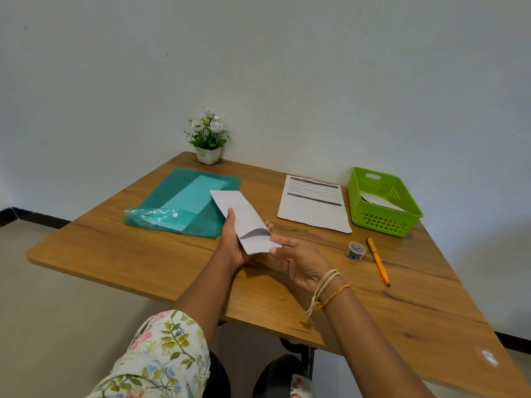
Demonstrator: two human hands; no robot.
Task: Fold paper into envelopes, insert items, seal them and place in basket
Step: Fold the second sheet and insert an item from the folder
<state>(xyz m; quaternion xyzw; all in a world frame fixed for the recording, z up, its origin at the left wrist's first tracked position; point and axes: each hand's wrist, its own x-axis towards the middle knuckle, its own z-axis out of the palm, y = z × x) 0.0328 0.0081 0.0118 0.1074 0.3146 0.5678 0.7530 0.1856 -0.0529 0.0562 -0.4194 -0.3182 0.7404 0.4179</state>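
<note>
Far left of the wooden table [120,254]: translucent teal plastic document folder [184,202] lying flat, snap flap toward the near side. Small white pot of white artificial flowers [208,139] behind it at the wall corner. Centre: left hand [234,242] grips the folded white paper envelope [244,219] from beneath, thumb on top, holding it above the table, open end toward the person. Right hand [298,261] pinches the envelope's near flap, thumb on top. Then a printed white sheet [313,205] flat on the table, clear tape roll [355,251] and yellow pen [378,261] nearer the person. Far right: green plastic lattice basket [385,218] with white paper inside.
</note>
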